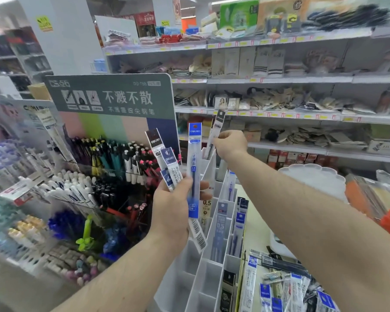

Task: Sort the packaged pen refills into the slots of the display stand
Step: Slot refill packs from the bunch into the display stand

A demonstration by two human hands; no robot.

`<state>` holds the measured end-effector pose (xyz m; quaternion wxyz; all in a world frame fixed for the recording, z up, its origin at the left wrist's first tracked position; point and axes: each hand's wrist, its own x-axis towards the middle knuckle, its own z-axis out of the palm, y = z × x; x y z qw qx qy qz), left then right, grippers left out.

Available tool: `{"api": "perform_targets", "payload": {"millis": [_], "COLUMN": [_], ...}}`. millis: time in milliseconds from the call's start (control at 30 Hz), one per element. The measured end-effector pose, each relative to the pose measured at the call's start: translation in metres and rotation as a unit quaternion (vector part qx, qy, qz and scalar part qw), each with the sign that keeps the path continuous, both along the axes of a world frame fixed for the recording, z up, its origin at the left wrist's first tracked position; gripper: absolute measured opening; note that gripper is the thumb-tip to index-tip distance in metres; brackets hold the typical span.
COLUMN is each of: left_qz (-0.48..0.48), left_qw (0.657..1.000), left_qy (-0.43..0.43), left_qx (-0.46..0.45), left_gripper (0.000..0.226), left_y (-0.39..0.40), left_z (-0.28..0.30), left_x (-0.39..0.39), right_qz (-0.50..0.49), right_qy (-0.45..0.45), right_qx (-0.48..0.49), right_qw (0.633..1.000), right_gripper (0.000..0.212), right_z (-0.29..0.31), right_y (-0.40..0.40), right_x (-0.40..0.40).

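Few slots of the stand (208, 270) hold refills; most show bare. Left hand (171, 212) grips a fan of refills (193, 170); right hand (231, 144) pinches a black-topped refill (216, 129) over a far slot. A pile (286, 287) waits at the stand's right.

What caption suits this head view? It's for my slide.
Left hand fans packaged refills; right hand lowers one toward the display stand.
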<state>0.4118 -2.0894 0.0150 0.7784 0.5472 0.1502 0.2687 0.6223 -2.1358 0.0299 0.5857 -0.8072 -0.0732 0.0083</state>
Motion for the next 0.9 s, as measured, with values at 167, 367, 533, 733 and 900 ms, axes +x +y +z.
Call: {"api": "perform_targets", "payload": {"millis": [167,367,533,733,900], "left_qz": [-0.013,-0.029,-0.047,-0.031,-0.039], "left_qw": [1.0,0.999,0.999,0.999,0.998], "left_qy": [0.001,0.014,0.022,0.043,0.046], "left_qx": [-0.016,-0.018,0.001,0.004,0.026], "left_gripper": [0.016,0.012,0.008,0.002,0.004], "left_y": [0.0,0.002,0.001,0.003,0.002], "left_z": [0.001,-0.003,-0.002,-0.002,-0.001], "left_x": [0.001,0.003,0.004,0.007,0.007], "right_qz": [0.043,0.103,0.238,0.013,-0.086], "right_qy": [0.036,0.104,0.09,0.044,-0.073], "right_qx": [-0.034,0.215,0.201,0.321,0.1], "right_qw": [0.998,0.966,0.946,0.946,0.989], "right_gripper": [0.021,0.021,0.016,0.024,0.037], "right_z": [-0.001,0.008,0.016,0.016,-0.04], "right_y": [-0.001,-0.037,-0.053,-0.086,-0.101], "right_x": [-0.007,-0.07,-0.109,-0.069,-0.026]}}
